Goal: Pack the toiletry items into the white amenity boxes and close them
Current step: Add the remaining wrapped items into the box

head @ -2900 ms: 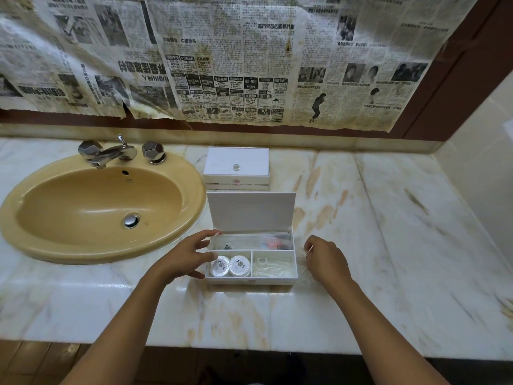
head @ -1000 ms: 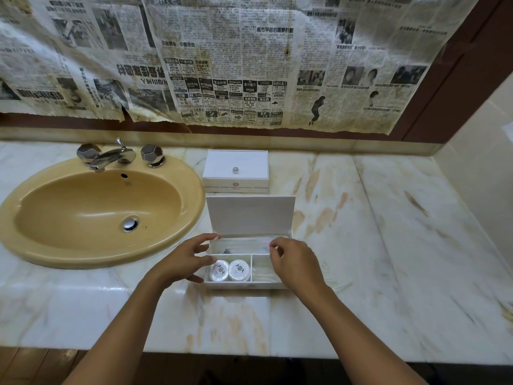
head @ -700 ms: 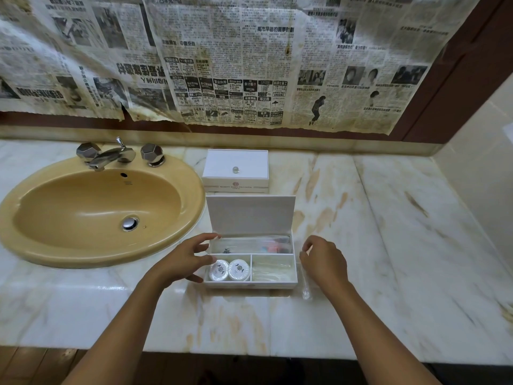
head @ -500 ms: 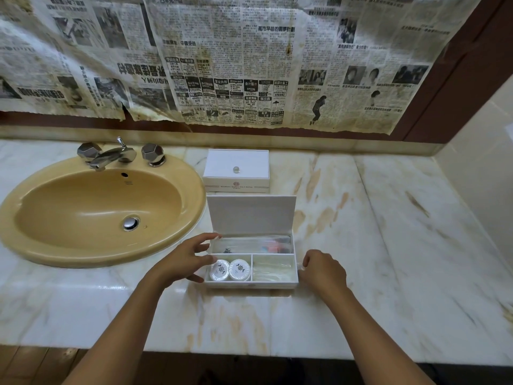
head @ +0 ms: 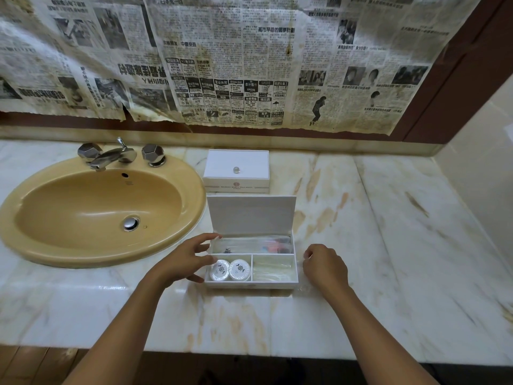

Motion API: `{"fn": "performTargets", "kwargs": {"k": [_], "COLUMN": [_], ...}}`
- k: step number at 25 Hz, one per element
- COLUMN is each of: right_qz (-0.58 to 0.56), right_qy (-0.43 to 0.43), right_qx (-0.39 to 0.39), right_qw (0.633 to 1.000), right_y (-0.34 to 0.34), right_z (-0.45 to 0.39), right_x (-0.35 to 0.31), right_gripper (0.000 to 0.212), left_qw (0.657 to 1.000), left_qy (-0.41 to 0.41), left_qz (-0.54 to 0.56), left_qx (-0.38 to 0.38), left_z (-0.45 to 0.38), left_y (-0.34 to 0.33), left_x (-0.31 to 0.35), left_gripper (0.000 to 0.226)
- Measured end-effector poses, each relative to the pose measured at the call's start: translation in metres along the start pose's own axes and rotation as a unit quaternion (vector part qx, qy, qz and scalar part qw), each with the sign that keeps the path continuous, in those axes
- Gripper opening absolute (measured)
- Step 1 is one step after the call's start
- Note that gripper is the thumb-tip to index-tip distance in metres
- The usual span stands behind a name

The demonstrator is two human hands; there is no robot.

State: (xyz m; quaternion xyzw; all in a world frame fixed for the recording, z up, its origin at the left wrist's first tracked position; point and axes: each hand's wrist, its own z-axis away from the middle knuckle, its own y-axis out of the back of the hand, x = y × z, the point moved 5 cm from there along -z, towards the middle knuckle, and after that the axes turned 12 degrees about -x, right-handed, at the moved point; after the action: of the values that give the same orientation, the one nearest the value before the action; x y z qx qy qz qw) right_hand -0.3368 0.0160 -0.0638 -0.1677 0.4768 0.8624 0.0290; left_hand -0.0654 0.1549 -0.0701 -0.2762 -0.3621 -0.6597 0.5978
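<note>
Right hand (head: 325, 266) has barely shifted from half a second ago, staying just beside the right wall of the open amenity box (head: 251, 283); left hand (head: 181, 261) holds the same spot at the box's left wall. Right fingers are curled and seem to pinch a clear plastic wrapper (head: 301, 276) lying on the surface against the box, but the film is nearly invisible, so its contents and the exact grip are hard to tell. Left fingers are spread and relaxed, tips reaching the box's left rim, thumb low beside the wall; actual contact is unclear. Box sits near the front edge of the marble surface (head: 388, 245), lid (head: 251, 215) upright at the back. Front-left compartment holds two round white soaps (head: 229, 270) side by side; front-right compartment has pale clear-wrapped items, indistinct. Long back compartment holds clear packets (head: 255, 243) with red and dark bits, unidentifiable. Second amenity box (head: 236, 170), closed, small knob on top, stands behind the open one toward the back edge. Yellow sink (head: 94, 212) with chrome tap (head: 113, 155) fills the left side, its left rim cut off. Newspaper (head: 222, 56) covers the wall above, print blurred.
</note>
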Motion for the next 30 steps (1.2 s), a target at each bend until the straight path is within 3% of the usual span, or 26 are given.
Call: {"fn": "performTargets", "kwargs": {"k": [6, 9, 11, 16, 21, 25, 30], "right_qz": [-0.098, -0.17, -0.16, 0.0, 0.116, 0.11, 0.067], "right_qy": [0.052, 0.136, 0.205, 0.292, 0.24, 0.23, 0.268], "right_qx": [0.11, 0.175, 0.188, 0.128, 0.01, -0.037, 0.008], "right_qw": [0.988, 0.96, 0.947, 0.948, 0.964, 0.966, 0.961], "right_y": [0.031, 0.046, 0.046, 0.001, -0.033, -0.036, -0.031], "right_z": [0.015, 0.032, 0.043, 0.05, 0.034, 0.032, 0.035], "right_x": [-0.018, -0.04, -0.058, -0.082, -0.077, -0.074, -0.075], "right_gripper": [0.014, 0.01, 0.007, 0.011, 0.023, 0.017, 0.022], "left_qw": [1.0, 1.0, 1.0, 1.0, 1.0, 1.0, 1.0], "left_qy": [0.001, 0.003, 0.002, 0.0, -0.003, -0.005, -0.006], "left_qz": [-0.002, -0.001, 0.0, 0.002, 0.002, 0.007, 0.01], "left_qx": [0.0, 0.002, 0.001, -0.002, 0.002, -0.002, -0.003], "left_z": [-0.001, 0.0, 0.0, -0.001, -0.001, -0.002, -0.003], "left_y": [0.0, 0.0, 0.0, 0.0, 0.0, 0.001, 0.002], "left_x": [-0.001, -0.001, -0.001, -0.002, -0.003, -0.005, -0.005], "left_gripper": [0.051, 0.052, 0.052, 0.051, 0.052, 0.053, 0.051]}}
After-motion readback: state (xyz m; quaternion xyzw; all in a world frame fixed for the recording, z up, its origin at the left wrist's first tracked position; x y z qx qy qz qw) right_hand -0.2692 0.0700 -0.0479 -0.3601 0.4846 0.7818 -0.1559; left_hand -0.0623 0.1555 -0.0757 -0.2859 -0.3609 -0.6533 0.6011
